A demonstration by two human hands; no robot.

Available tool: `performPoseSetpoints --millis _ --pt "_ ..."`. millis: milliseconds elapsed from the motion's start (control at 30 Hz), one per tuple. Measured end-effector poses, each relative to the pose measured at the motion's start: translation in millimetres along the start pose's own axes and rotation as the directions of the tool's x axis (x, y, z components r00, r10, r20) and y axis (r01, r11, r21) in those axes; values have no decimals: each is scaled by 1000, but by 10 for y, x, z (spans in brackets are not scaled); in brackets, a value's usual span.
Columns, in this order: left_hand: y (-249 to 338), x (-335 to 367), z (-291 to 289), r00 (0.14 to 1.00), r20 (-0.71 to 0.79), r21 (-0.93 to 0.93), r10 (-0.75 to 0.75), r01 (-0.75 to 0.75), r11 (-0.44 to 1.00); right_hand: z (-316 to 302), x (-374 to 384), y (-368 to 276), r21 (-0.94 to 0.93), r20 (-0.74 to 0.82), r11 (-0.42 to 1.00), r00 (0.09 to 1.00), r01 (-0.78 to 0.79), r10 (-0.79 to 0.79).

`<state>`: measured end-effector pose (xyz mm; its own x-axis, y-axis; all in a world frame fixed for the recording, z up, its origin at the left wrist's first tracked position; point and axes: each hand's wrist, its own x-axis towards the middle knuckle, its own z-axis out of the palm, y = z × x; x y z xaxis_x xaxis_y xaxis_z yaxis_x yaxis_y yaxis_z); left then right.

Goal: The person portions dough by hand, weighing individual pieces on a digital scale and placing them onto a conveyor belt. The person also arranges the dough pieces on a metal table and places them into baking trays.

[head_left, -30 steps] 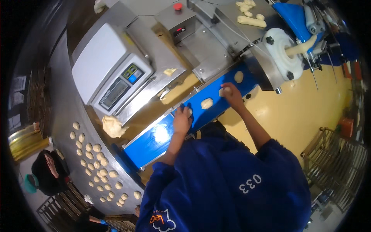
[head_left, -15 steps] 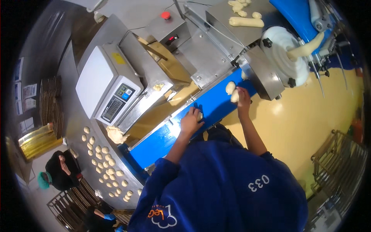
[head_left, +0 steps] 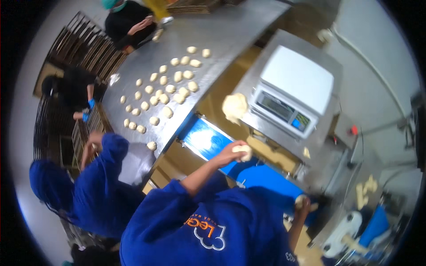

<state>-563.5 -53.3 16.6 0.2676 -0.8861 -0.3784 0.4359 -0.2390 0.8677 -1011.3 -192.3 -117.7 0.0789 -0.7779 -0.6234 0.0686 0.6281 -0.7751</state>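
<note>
My left hand [head_left: 230, 153] is closed round a pale dough piece [head_left: 243, 153], held above the blue conveyor belt [head_left: 270, 179]. Farther along the belt, toward the right, my right hand [head_left: 305, 205] grips another dough piece [head_left: 299, 201], its fingers partly blurred. A bit of dough also pokes out on the far side of that hand. Many small dough balls [head_left: 178, 76] lie spread over the steel table [head_left: 213, 33] to the left of the belt.
Beyond the belt a white digital scale [head_left: 297, 80] stands on a steel stand, with a dough lump [head_left: 234, 107] at its corner. The dough machine [head_left: 344, 232] is at lower right. A co-worker in blue [head_left: 97, 190] works close on my left; others stand behind the table.
The view has swung left, bringing in the table and co-worker. My left hand has lifted a dough piece off the belt. The right hand still holds dough near the machine end.
</note>
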Motion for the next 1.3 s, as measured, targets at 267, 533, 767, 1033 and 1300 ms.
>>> performPoseSetpoints --millis 267,533,767,1033,1300 --pt "1035 -966 -1925 476 -822 -157 312 -716 680 2495 -535 -316 -158 738 986 657 -52 153" --pt "1915 -1451 -4031 74 -951 152 299 -732 664 6760 -1488 -675 -94 959 954 231 -285 163" --pt "2216 -1334 -5909 -5 -972 207 235 -495 844 9965 -1852 -474 -104 993 993 45 -64 107" --pt "1999 -1485 -6360 25 -976 203 217 -261 944 10983 -1221 127 -417 902 758 330 502 278" --pt "2766 -853 -6880 243 -956 98 163 -258 961 11260 284 -49 -259 957 -625 283 736 -63"
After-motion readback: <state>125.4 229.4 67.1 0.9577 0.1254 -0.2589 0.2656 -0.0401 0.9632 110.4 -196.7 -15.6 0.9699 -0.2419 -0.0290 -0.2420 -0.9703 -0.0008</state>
